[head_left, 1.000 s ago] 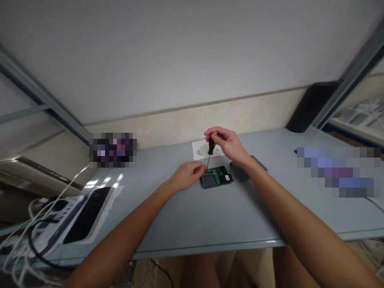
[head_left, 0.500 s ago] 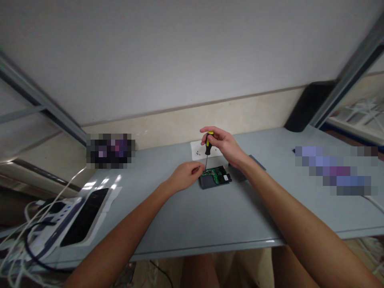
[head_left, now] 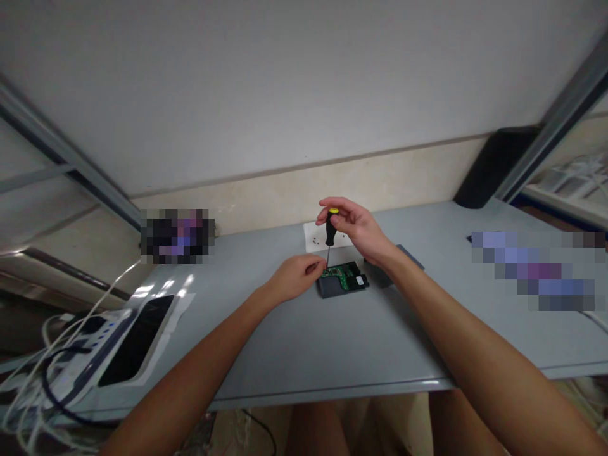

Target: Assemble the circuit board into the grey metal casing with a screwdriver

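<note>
My right hand [head_left: 354, 223] is closed around the handle of a black and yellow screwdriver [head_left: 331, 229], held upright with its shaft pointing down. The tip meets the upper left corner of a dark device [head_left: 332, 287] with a green circuit board [head_left: 345, 275] exposed. My left hand [head_left: 304, 273] has its fingers pinched together at that same corner, beside the tip; what they grip is too small to tell. Behind the device lies a white paper [head_left: 311, 237] with several tiny dark screws. A dark flat cover [head_left: 409, 256] lies partly under my right wrist.
On the left are a phone [head_left: 137, 342], a white power strip [head_left: 102, 342] with tangled cables, and a blurred-out object [head_left: 178, 236]. A black cylinder [head_left: 494, 166] stands at the back right, near another blurred-out item [head_left: 532, 269].
The screwdriver handle has turned a little in my right hand, with less yellow showing on its side. The camera view has shifted slightly. My left hand keeps its place at the device.
</note>
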`<state>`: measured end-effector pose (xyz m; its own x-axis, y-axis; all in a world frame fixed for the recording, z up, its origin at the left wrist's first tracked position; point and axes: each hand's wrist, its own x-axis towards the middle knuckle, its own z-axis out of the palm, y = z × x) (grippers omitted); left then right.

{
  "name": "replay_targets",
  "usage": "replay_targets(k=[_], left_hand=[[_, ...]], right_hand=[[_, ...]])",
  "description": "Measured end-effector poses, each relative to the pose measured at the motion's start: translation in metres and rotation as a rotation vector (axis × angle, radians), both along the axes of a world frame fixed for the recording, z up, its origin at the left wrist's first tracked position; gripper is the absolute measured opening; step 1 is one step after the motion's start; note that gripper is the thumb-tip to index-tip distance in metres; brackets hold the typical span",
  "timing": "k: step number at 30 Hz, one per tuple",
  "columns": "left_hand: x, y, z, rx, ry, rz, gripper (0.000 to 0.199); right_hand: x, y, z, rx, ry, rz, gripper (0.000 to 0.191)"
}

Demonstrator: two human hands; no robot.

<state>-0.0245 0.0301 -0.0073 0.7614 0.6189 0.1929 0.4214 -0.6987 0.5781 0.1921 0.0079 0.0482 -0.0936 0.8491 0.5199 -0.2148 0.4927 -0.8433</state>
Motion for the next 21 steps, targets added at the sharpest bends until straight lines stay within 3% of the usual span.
replay_targets(k=[5, 10, 17, 21], left_hand=[[0.000, -0.001, 0.000, 0.005, 0.005, 0.005, 0.034], [0.000, -0.001, -0.002, 0.005, 0.020, 0.030, 0.034], [0.000, 0.000, -0.003, 0.002, 0.022, 0.024, 0.035], [0.000, -0.001, -0.002, 0.011, 0.022, 0.022, 0.035]], right_hand=[[-0.007, -0.002, -0.001, -0.092, 0.105, 0.000, 0.023], [-0.018, -0.008, 0.001, -0.243, 0.356, 0.049, 0.041], [-0.022, -0.008, 0.002, -0.244, 0.382, -0.027, 0.048], [-0.015, -0.008, 0.008, -0.298, 0.342, 0.039, 0.047]])
